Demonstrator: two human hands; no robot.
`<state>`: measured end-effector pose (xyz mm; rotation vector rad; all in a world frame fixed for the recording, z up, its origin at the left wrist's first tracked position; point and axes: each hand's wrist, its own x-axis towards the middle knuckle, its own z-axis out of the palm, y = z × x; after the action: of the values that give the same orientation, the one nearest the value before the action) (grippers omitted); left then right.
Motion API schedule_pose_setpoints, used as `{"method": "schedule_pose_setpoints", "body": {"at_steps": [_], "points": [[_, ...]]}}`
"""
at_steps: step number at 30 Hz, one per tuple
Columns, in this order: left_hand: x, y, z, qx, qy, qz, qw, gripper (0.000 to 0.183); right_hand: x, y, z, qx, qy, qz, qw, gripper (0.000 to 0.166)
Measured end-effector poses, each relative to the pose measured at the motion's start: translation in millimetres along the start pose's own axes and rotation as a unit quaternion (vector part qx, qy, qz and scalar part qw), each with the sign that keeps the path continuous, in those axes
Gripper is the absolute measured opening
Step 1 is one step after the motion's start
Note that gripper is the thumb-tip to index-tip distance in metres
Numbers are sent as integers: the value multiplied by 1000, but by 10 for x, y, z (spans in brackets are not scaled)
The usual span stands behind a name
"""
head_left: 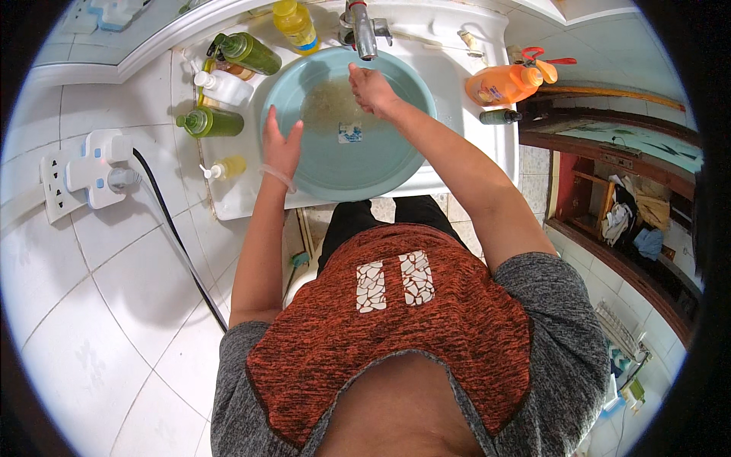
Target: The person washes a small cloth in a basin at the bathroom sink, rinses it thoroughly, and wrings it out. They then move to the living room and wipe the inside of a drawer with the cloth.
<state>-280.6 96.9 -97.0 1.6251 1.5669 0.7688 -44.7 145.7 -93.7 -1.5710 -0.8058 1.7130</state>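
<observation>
A round pale-blue plastic basin (354, 171) rests on the white sink (451, 137), with a sticker on its bottom and a brownish patch near its middle. At the basin's left side is my left hand (281, 141), thumb apart from the fingers, holding nothing; a translucent band circles that wrist. My right hand (370, 91) hangs over the basin just below the metal faucet (363, 34), its fingers slightly curled and nothing visible in them. Whether water runs from the spout cannot be told.
Left of the basin stand green bottles (214, 121), a white pump bottle (225, 87) and a small yellow pump bottle (227, 167). A yellow bottle (296, 28) is behind. Rightward are an orange jug (499, 84) and a small dark bottle (498, 116). A plug adapter (100, 168) is on the left wall.
</observation>
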Motion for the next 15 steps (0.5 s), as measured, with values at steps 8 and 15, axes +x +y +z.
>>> {"method": "schedule_pose_setpoints", "body": {"at_steps": [8,15], "points": [[-524,-229,-352,-132,-34,-282,950,37,425,236,-1028,-597,230,-250,726,42],[-599,126,-470,-379,-42,-338,861,18,568,500,-1425,-438,99,-81,890,53]]}}
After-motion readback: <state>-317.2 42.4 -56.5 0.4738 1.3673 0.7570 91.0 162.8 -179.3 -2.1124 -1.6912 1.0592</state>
